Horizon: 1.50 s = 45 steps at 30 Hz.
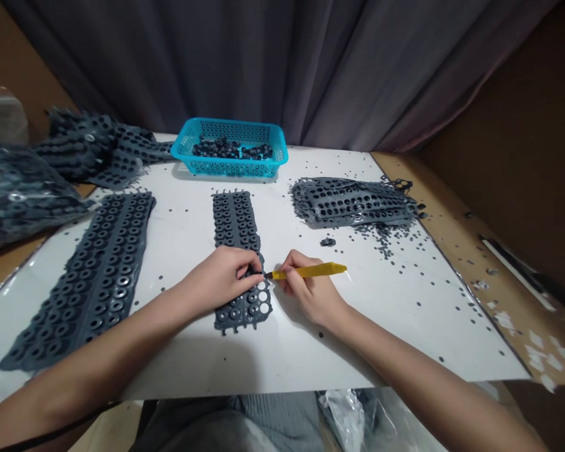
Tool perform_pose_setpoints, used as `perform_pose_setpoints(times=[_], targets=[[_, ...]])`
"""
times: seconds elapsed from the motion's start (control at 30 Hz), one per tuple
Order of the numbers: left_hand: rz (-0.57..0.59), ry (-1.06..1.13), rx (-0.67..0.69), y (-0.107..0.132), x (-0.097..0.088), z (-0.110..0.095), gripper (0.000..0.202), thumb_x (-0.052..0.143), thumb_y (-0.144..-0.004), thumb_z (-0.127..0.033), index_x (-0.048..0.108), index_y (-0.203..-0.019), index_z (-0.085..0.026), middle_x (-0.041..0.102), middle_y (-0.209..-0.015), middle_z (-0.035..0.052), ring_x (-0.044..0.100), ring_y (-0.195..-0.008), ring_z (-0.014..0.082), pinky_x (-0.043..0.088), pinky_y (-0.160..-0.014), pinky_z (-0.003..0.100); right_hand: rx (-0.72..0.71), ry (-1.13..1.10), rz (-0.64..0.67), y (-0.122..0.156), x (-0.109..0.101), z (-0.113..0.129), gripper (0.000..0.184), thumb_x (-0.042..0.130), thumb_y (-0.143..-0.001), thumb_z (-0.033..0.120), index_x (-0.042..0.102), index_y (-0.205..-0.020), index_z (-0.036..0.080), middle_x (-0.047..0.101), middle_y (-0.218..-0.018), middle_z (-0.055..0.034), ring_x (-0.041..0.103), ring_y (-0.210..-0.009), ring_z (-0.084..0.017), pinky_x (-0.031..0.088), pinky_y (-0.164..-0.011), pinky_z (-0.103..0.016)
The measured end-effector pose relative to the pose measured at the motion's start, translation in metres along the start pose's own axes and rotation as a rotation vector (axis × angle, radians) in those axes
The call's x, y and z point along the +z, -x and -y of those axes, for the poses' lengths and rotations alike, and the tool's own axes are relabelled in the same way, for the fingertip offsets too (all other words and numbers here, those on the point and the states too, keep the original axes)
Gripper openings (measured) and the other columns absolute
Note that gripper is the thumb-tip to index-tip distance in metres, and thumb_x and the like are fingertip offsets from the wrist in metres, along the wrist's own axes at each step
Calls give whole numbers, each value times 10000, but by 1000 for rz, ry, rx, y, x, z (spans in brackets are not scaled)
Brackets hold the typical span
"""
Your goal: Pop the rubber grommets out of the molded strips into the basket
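My left hand (228,273) lies over a narrow dark rubber sheet (236,220) set with rows of ring-shaped parts. Its thumb and fingers are pinched at the sheet's right side on a small dark rubber piece (250,272), mostly hidden. Closed around a yellow pen-shaped tool (317,270) is my right hand (311,285). The tool's dark tip points left and meets the left fingertips at the sheet's edge. Just below the tip, several holes in the sheet show white table through them.
A blue basket (198,164) with small dark parts stands at the back. More ring sheets (113,251) lie left, beside a full clear bag (19,194). Stacked perforated sheets (358,202) lie right, amid scattered dark discs. A loose dark piece (328,242) rests on the white tabletop (371,301).
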<state>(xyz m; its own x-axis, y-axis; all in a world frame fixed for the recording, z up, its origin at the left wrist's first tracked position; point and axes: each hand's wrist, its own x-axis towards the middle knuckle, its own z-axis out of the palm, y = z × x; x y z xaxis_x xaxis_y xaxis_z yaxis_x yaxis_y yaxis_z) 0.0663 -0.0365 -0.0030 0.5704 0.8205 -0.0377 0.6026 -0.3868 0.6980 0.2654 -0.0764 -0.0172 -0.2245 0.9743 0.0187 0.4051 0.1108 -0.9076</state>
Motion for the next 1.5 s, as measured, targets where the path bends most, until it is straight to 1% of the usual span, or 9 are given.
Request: perform_pose_setpoints(times=[0.23, 0.43, 0.57, 0.7, 0.9, 1.03, 1.17, 1.27, 1.5], targets=[[235, -551, 95, -11, 6, -22, 160, 499, -862, -165, 655, -890, -137, 638, -790, 86, 609, -674, 206, 397, -578, 274, 55, -169, -3, -3, 0, -7, 125, 419, -838, 179, 475, -728, 201, 548, -586, 11, 503, -519, -121, 401, -533, -257], [314, -829, 300, -12, 8, -14, 176, 452, -862, -52, 612, -870, -124, 624, -792, 74, 622, -704, 205, 436, -580, 272, 92, -242, -12, -3, 1, -11, 111, 449, -832, 199, 488, -727, 201, 542, -568, 20, 495, -500, -118, 397, -511, -251], [240, -739, 367, -9, 8, 4, 189, 422, -925, -171, 595, -862, -130, 625, -798, 64, 614, -723, 194, 458, -612, 277, 87, -233, -23, -2, 1, -9, 124, 440, -833, 197, 485, -718, 203, 535, -559, 21, 490, -506, -120, 392, -529, -258], [116, -409, 315, -7, 5, 11, 263, 379, -952, -246, 608, -881, -137, 644, -817, 52, 615, -747, 158, 465, -684, 252, 91, -215, -25, -3, 2, -10, 130, 429, -830, 193, 493, -717, 197, 536, -565, 16, 490, -514, -122, 386, -539, -262], [-144, -48, 7, -5, -14, 12, 283, 518, -874, -382, 678, -814, -157, 667, -730, 19, 572, -647, 135, 413, -606, 230, 88, -205, -25, -3, 1, -9, 124, 432, -816, 175, 494, -709, 192, 534, -561, 16, 488, -522, -121, 379, -543, -258], [-110, 39, -118, -6, -18, 14, 338, 542, -839, -455, 699, -809, -157, 689, -766, 31, 573, -683, 154, 393, -600, 241, 77, -183, -21, -2, 1, -11, 145, 428, -840, 196, 504, -717, 189, 549, -581, 10, 499, -541, -122, 386, -553, -256], [-29, 56, -100, -8, -14, 12, 344, 537, -834, -450, 719, -862, -160, 699, -803, 43, 581, -714, 169, 405, -638, 257, 66, -181, -16, -1, 1, -14, 149, 430, -854, 206, 512, -731, 190, 564, -595, 9, 506, -549, -121, 392, -558, -253], [-56, 61, -92, -7, -14, 10, 366, 530, -829, -456, 718, -914, -154, 684, -771, 44, 563, -675, 164, 400, -610, 253, 72, -189, -10, 0, 0, -14, 136, 443, -854, 216, 520, -744, 192, 568, -600, 11, 509, -546, -120, 397, -554, -252], [-55, -27, -74, -3, -18, 8, 268, 545, -835, -390, 695, -848, -167, 458, -515, -56, 433, -503, 99, 330, -536, 211, 77, -415, -55, -4, -4, -15, 152, 466, -875, 303, 531, -787, 197, 593, -632, -2, 517, -523, -124, 425, -533, -269]])
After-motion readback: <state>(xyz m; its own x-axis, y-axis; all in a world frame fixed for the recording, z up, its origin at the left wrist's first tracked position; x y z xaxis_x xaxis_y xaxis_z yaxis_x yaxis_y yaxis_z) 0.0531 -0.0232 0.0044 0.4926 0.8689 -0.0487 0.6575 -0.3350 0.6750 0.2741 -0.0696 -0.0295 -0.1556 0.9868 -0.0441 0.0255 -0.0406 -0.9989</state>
